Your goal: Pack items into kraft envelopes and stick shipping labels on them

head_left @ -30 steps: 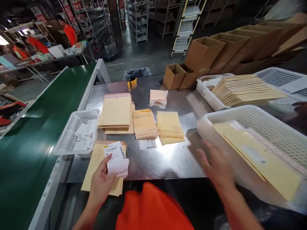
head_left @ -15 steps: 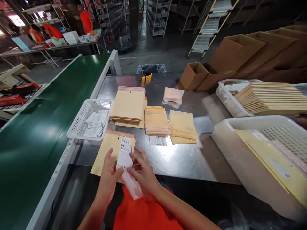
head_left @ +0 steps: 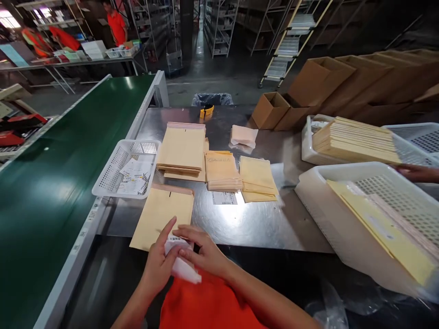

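Observation:
Between my two hands is a white shipping label (head_left: 185,270), partly hidden by the fingers, its lower end hanging towards me. My left hand (head_left: 160,260) pinches its left side, thumb on top and index finger stretched forward. On its right side my right hand (head_left: 202,251) holds it with thumb and fingers. Beneath and beyond the hands a tan padded envelope (head_left: 164,210) lies flat near the table's front edge. Stacks of envelopes (head_left: 183,146) lie behind it, with smaller tan envelopes (head_left: 222,169) and yellowish ones (head_left: 257,178) to the right.
At left a white basket (head_left: 99,185) holds printed labels, beside a green conveyor belt (head_left: 68,151). White baskets (head_left: 308,183) with envelopes stand at right, where another person's hand (head_left: 416,172) shows. A pinkish packet (head_left: 243,135), yellow tape (head_left: 206,111) and cardboard boxes (head_left: 269,112) lie farther back.
The label has come down and towards me, and its printed upper part no longer shows above my fingers. The view has shifted slightly; another person's hand is clearer at right.

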The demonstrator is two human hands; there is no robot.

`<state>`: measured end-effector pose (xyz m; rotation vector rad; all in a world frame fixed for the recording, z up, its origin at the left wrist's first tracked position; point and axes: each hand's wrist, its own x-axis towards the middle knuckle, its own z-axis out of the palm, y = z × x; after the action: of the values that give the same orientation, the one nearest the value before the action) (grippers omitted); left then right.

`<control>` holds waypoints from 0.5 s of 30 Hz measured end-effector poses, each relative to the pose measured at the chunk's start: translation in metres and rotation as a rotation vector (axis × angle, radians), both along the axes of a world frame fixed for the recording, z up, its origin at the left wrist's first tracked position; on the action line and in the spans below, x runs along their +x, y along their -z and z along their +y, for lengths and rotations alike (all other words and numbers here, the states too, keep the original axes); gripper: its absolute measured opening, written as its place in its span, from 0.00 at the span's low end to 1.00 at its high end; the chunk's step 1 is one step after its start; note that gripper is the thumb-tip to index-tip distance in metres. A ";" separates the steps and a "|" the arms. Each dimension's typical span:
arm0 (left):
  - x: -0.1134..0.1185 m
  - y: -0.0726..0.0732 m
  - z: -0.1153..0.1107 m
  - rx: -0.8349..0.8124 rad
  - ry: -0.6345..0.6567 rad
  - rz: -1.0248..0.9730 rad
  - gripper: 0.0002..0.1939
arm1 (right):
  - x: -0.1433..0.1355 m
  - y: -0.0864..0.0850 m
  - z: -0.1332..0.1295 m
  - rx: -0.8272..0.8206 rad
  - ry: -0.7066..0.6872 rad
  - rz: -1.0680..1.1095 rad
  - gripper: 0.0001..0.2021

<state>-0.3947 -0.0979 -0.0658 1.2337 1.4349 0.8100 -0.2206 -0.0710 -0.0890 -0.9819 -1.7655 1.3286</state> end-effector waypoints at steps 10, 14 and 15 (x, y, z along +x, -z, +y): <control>-0.035 -0.008 -0.009 -0.217 0.188 -0.099 0.39 | -0.022 0.008 0.001 -0.550 -0.281 0.207 0.20; -0.063 -0.002 -0.018 -0.164 0.283 0.010 0.36 | -0.031 0.031 0.022 -0.729 -0.291 0.236 0.22; -0.077 0.004 -0.023 -0.194 0.291 0.004 0.36 | -0.031 0.039 0.032 -0.750 -0.204 0.225 0.22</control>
<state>-0.4718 -0.1213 -0.0694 1.2571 1.2663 0.4598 -0.2512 -0.0389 -0.1280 -0.9850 -1.2214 2.2186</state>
